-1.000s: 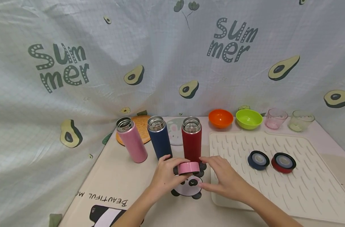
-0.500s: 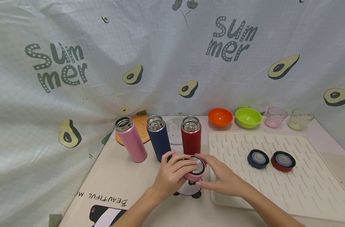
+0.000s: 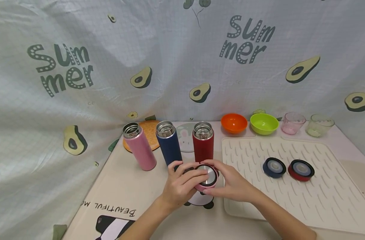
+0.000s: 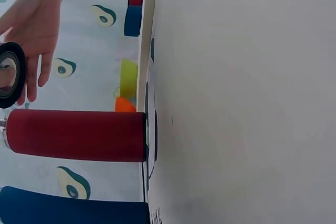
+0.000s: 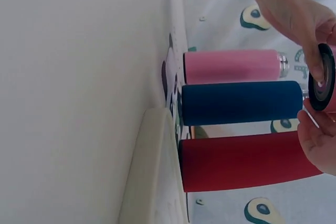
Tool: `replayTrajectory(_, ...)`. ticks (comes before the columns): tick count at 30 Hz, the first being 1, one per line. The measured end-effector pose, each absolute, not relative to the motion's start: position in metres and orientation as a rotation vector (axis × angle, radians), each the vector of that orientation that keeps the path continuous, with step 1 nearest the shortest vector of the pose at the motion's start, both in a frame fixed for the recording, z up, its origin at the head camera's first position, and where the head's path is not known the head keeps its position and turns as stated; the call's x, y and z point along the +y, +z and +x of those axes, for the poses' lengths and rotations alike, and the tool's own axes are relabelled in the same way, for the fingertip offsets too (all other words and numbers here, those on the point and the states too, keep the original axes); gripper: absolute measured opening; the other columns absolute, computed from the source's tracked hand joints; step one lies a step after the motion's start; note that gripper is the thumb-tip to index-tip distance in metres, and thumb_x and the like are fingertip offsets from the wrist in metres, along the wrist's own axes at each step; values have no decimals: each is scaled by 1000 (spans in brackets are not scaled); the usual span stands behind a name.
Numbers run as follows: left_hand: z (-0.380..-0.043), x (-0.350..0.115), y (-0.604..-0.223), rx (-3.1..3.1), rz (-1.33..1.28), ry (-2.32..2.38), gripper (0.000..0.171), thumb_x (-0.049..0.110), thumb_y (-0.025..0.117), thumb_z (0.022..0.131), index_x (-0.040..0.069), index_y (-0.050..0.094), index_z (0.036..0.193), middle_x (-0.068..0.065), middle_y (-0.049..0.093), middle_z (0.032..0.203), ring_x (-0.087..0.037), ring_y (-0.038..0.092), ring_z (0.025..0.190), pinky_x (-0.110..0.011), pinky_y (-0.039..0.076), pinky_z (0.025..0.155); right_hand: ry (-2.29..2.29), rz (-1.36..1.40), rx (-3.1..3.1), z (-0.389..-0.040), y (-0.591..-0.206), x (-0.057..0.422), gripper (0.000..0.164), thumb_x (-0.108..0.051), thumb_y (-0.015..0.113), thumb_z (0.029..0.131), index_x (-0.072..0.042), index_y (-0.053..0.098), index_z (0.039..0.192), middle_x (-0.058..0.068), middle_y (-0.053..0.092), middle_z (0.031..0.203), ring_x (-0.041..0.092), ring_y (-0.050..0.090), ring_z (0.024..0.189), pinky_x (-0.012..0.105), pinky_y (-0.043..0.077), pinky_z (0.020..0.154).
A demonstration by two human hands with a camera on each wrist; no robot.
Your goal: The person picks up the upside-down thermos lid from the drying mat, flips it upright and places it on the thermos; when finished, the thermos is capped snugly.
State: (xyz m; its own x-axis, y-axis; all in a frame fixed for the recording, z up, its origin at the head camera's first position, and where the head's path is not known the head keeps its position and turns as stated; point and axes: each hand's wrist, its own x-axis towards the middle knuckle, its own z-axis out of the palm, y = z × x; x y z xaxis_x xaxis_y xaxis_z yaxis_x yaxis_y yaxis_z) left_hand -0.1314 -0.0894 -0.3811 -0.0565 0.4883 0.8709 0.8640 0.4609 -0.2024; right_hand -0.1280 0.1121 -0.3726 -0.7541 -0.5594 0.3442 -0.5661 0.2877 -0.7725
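Observation:
Both hands hold a pink bottle lid (image 3: pixel 212 176) with a silver disc facing up, in front of the red bottle (image 3: pixel 203 148). My left hand (image 3: pixel 178 186) lays its fingers across the disc, and in the right wrist view its thumb presses the lid's black-ringed underside (image 5: pixel 329 90). From the other side, my right hand (image 3: pixel 237 183) grips the rim between thumb and index finger. Left of the red bottle stand a blue bottle (image 3: pixel 169 145) and a pink bottle (image 3: pixel 141 150). All three are upright, with bare steel mouths.
A cream ridged mat (image 3: pixel 248 196) covers the right side, bearing a blue lid (image 3: pixel 273 167) and a red lid (image 3: pixel 301 170). Behind it are an orange bowl (image 3: pixel 234 124), a green bowl (image 3: pixel 264 124), a pink glass (image 3: pixel 292 123) and a pale green glass (image 3: pixel 319 125). A printed curtain (image 3: pixel 170 50) hangs behind.
The pink lid has turned from edge-on to disc-up and shifted slightly right. My left fingers moved onto its disc, and my right hand closed in from apart to the rim.

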Motion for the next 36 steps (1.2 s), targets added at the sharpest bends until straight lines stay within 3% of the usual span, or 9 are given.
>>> replayTrajectory(7,-124,-113,-371,-1883,-1060,-423,47,17,79,69,11,63,112,-5,61,115,-27,50,110,-47,30,83,1565,1091,-2479,-136,-368,100,60,-31,79,72,-16,49,121,-7,57,113,12,53,101,34,48,83)
replayTrajectory(11,-119,-142,-363,-1942,-927,-450,42,31,70,81,7,61,114,-7,59,119,-30,48,111,-47,28,84,1570,1027,-2515,-139,-366,92,61,-33,80,70,-19,49,121,-9,56,113,11,51,102,34,48,84)
replayTrajectory(14,-118,-166,-359,-1974,-782,-530,49,41,59,87,1,58,116,-11,57,120,-32,46,112,-47,25,85,1555,1011,-2528,-140,-363,86,63,-34,80,69,-20,49,122,-10,54,115,10,50,104,33,48,83)
replayTrajectory(24,-131,-226,-353,-2016,-412,-605,69,50,54,86,-4,45,128,-18,48,130,-35,39,120,-52,22,89,1466,1101,-2474,-145,-340,59,65,-31,80,70,-18,47,125,-9,52,117,8,49,103,29,49,79)
replayTrajectory(26,-136,-234,-356,-2063,-372,-676,70,49,53,87,-4,41,131,-20,44,133,-35,36,124,-54,21,94,1459,1127,-2463,-147,-335,53,65,-32,80,70,-19,47,124,-10,52,117,8,49,104,28,49,79)
replayTrajectory(31,-149,-248,-366,-2184,-235,-980,60,27,56,89,0,33,138,-17,35,141,-31,29,130,-52,21,104,1449,1170,-2419,-151,-323,33,64,-31,79,70,-19,48,124,-12,53,116,5,48,104,27,48,80)
replayTrajectory(36,-166,-252,-372,-2209,-97,-1352,52,22,45,96,5,28,142,-11,31,145,-25,25,133,-45,22,106,1468,1221,-2354,-159,-315,14,64,-30,78,71,-17,46,124,-8,53,116,6,49,103,26,47,82)
